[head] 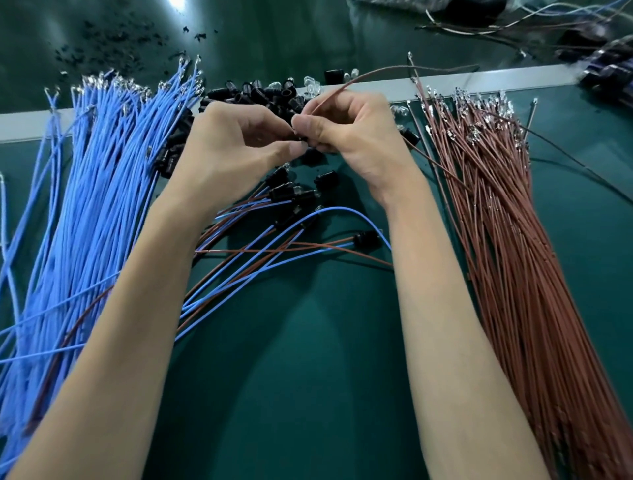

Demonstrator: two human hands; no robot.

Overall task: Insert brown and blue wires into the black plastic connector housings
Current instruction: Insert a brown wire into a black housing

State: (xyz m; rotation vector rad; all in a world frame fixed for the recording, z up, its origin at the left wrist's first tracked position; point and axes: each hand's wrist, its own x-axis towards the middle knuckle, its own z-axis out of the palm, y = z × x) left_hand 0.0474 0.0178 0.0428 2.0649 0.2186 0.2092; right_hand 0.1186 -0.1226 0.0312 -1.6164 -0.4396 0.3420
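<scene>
Left hand (pixel 233 144) pinching a black housing (pixel 303 138), right hand (pixel 349 137) pinching a brown wire (pixel 363 77) against it, blue wire bundle (pixel 96 205) lying left, brown wire bundle (pixel 496 222) lying right, loose housings (pixel 260 94) lying behind.

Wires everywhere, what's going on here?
A person is wiring small connectors by hand. The right hand pinches a brown wire, its end at a black housing pinched by the left hand. Spare blue wires lie left, brown wires right, loose housings beyond the hands, finished pieces beneath them.

Dark green work mat (pixel 308 377) crossed from 9 to 2 o'clock by a pale strip (pixel 20 125), perhaps a table edge, with light glare (pixel 178 4) at 11 o'clock.
</scene>
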